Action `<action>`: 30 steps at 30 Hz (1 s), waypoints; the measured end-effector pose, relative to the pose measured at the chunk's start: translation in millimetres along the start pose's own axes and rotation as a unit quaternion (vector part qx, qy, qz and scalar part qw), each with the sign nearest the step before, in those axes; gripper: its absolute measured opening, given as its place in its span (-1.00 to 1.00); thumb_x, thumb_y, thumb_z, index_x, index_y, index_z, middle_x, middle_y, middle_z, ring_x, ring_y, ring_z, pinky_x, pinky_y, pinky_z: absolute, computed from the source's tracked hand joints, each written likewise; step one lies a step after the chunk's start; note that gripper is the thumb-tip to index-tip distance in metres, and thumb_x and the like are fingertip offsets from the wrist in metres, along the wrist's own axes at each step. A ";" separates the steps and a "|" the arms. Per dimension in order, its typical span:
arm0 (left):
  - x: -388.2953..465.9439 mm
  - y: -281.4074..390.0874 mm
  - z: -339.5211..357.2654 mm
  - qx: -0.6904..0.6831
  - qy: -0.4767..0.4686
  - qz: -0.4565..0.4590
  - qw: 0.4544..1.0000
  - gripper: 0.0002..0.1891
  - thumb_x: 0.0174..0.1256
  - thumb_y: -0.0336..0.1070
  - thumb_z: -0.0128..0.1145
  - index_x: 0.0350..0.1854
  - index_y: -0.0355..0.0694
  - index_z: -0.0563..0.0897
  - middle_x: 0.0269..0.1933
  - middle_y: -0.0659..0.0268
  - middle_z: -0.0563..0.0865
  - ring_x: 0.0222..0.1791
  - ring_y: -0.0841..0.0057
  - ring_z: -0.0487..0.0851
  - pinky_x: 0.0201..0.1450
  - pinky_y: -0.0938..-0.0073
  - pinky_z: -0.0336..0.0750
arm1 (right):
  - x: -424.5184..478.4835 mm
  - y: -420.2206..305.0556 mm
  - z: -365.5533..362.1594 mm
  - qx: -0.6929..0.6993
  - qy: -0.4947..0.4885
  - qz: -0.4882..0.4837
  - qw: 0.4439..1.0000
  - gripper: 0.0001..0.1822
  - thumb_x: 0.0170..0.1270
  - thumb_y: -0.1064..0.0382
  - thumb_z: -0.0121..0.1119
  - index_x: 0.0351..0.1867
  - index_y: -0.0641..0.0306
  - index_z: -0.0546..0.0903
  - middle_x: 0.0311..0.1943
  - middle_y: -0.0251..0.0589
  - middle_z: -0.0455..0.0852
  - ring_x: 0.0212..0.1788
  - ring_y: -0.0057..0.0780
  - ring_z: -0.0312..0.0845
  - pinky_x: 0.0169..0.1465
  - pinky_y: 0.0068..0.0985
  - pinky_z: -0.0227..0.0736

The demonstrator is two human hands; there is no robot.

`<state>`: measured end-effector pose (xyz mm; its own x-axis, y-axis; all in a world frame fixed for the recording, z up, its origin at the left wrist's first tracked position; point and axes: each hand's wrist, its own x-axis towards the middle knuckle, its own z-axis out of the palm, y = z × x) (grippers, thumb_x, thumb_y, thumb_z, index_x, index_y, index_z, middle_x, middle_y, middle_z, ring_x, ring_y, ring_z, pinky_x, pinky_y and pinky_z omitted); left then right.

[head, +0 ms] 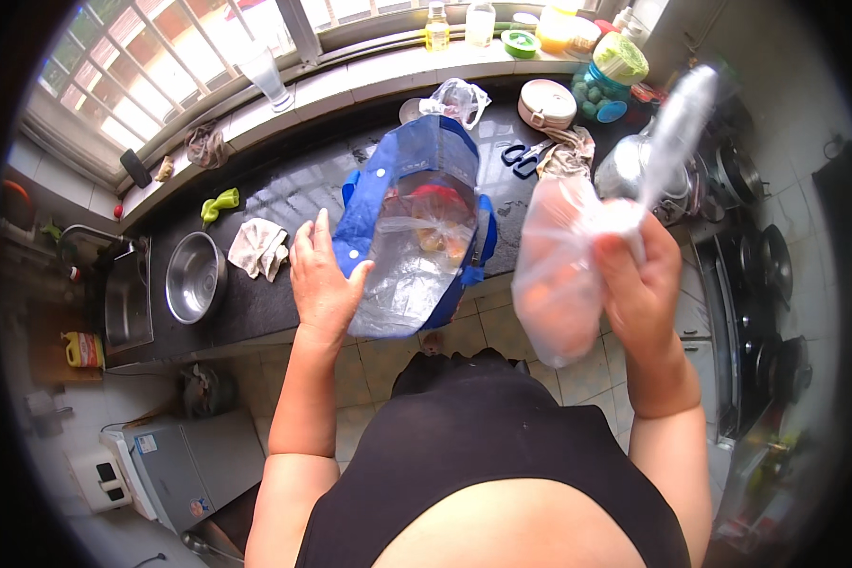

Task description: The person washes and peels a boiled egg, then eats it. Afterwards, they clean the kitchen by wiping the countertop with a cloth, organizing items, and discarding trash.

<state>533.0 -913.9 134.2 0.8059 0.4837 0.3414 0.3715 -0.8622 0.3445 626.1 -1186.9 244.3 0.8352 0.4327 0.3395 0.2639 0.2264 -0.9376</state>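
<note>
My right hand [642, 277] grips the gathered neck of a clear plastic bag [557, 277] with orange-pink contents, too blurred to name. The bag hangs at the counter's front edge, and its loose top streams upward. Left of it, a blue insulated bag [358, 220] with a silvery lining gapes wide on the dark counter. Inside lies a clear plastic package [440, 227] with red and yellowish contents. My left hand [323, 277] is beside the blue bag's left edge, fingers spread and holding nothing; whether the thumb touches the bag I cannot tell.
Scissors [525, 157], a crumpled cloth [568, 153] and a pink lidded container [547, 104] lie behind the hanging bag. Leftward are a white rag [258, 248], a steel bowl [196, 277] and the sink [128, 298]. A metal pot [642, 167] and gas stove [745, 334] stand right.
</note>
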 end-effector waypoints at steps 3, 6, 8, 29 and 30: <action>9.3 -8.2 -1.9 -0.106 -0.041 -0.066 0.991 -0.48 0.02 -0.29 0.29 0.08 -0.29 0.46 -0.12 0.09 0.55 -0.20 0.21 0.55 -0.12 0.32 0.43 | 35.1 16.9 32.1 0.023 -0.060 0.021 0.998 -0.76 0.32 0.27 0.11 -0.09 0.39 0.55 -0.32 -0.36 0.62 -0.27 -0.74 0.46 -0.21 -0.71 0.35; 15.3 -21.2 5.1 -0.177 -0.002 -0.031 0.984 -0.74 0.17 -0.35 0.13 -0.12 -0.35 0.55 -0.34 0.08 0.59 -0.41 0.18 0.55 -0.27 0.29 0.43 | 59.1 44.0 57.7 0.083 -0.085 0.096 0.988 -0.82 0.33 0.24 0.09 -0.22 0.34 0.57 -0.43 -0.40 0.62 -0.42 -0.76 0.48 -0.38 -0.72 0.37; 18.9 -18.7 4.5 -0.219 0.024 -0.027 0.975 -0.85 0.25 -0.44 -0.01 -0.27 -0.40 0.57 -0.45 0.02 0.58 -0.43 0.13 0.54 -0.31 0.28 0.41 | 68.2 69.8 72.7 0.052 -0.084 0.111 0.989 -0.82 0.32 0.22 0.11 -0.32 0.30 0.57 -0.54 -0.39 0.59 -0.56 -0.74 0.47 -0.52 -0.69 0.34; 31.8 -23.5 10.3 -0.312 -0.043 0.010 0.949 -0.82 0.18 -0.51 0.05 -0.18 -0.42 0.57 -0.31 0.12 0.64 -0.35 0.38 0.61 -0.25 0.46 0.47 | 69.1 203.7 119.9 -0.350 -0.244 0.177 0.887 -0.56 0.12 0.20 0.21 0.01 0.41 0.50 -0.13 0.16 0.60 -0.07 0.02 0.54 0.00 -0.22 0.42; 34.5 -23.4 11.1 -0.308 -0.048 0.018 0.950 -0.82 0.17 -0.51 0.06 -0.19 -0.42 0.57 -0.32 0.14 0.63 -0.36 0.41 0.60 -0.26 0.47 0.47 | 67.3 190.0 115.8 -0.358 -0.240 0.175 0.885 -0.53 0.12 0.20 0.22 0.04 0.40 0.49 -0.07 0.16 0.58 -0.04 0.01 0.53 0.02 -0.22 0.41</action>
<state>557.2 -878.7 128.1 0.8625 0.4143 0.2905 0.0273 -0.6113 0.7909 676.6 -1013.7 97.7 0.6698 0.7274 -0.1494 0.4124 -0.5318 -0.7397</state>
